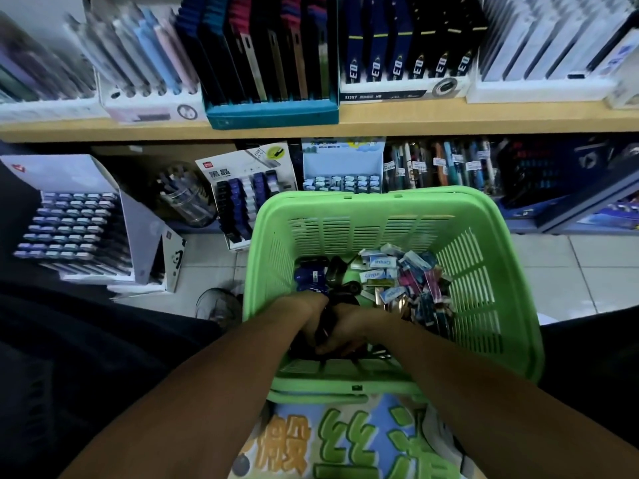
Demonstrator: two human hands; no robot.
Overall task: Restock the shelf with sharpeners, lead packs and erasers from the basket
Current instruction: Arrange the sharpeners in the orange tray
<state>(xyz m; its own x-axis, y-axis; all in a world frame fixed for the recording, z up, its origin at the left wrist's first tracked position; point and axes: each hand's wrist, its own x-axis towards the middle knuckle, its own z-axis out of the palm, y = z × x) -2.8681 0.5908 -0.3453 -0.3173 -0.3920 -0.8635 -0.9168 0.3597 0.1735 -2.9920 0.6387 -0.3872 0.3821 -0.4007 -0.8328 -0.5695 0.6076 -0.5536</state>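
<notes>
You are looking down into a green slatted basket (477, 285) that sits in front of a stocked shop shelf (345, 121), above a pale tiled floor (567, 271). Your left hand (313, 314) and right hand (349, 328) are both low at the near left corner of the basket, pressed close together and curled around a dark item (326, 321); it is too blurred to name. Farther in lie blue and dark sharpeners (311, 276), white erasers (375, 269) and a heap of slim lead packs (423, 288) toward the right wall. The wooden shelf board carries upright rows of boxed pens and pencils; below it stand display boxes, one white with blue-capped items (242, 198), another at the far left (74, 219) tilted on the floor. A printed bag (332, 440) shows beneath the basket's near rim.
</notes>
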